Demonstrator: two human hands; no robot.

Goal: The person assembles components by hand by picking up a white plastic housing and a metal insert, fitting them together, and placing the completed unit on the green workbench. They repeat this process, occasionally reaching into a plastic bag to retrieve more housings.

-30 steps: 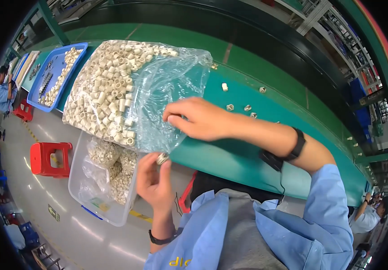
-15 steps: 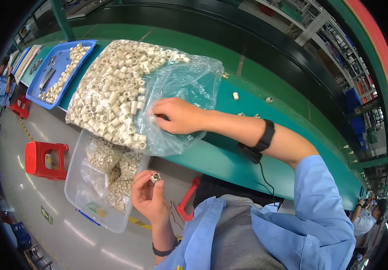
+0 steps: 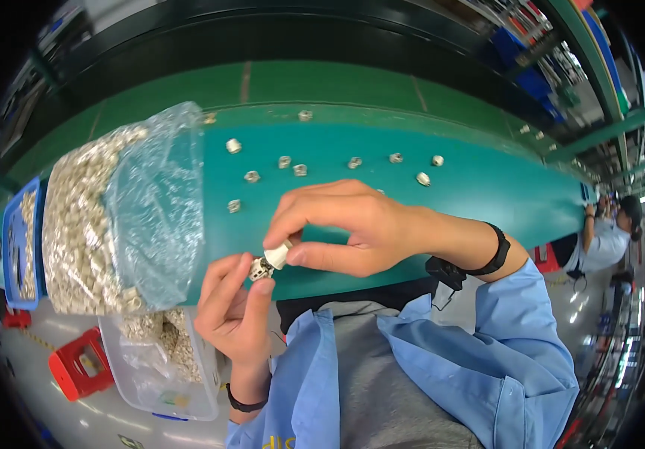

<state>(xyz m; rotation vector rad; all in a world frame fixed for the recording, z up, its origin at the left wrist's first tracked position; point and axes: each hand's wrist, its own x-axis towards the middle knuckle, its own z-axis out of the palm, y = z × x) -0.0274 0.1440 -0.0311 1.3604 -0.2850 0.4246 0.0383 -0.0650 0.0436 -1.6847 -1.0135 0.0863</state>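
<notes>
In front of my chest the two hands meet over the near edge of the green work surface. My left hand (image 3: 229,318) pinches a small silvery part with openings (image 3: 260,270) between thumb and fingers. From the right, my right hand (image 3: 356,228) grips a cream plastic sleeve (image 3: 277,257) by thumb and fingertips. The sleeve's lower end meets the silvery part; whether it is seated on it I cannot tell. To the left lies a clear plastic bag (image 3: 159,198) full of cream sleeves (image 3: 86,224).
Several small round parts (image 3: 300,170) lie scattered across the green work surface (image 3: 479,194). Beyond the bag is a blue tray (image 3: 12,280). Below stand a clear bin (image 3: 143,385) of bagged pieces and a red stool (image 3: 81,365). At far right, another person (image 3: 599,239) sits.
My right hand has left the bag with a cream sleeve and come to the silvery part in my left hand. The view has swung right.
</notes>
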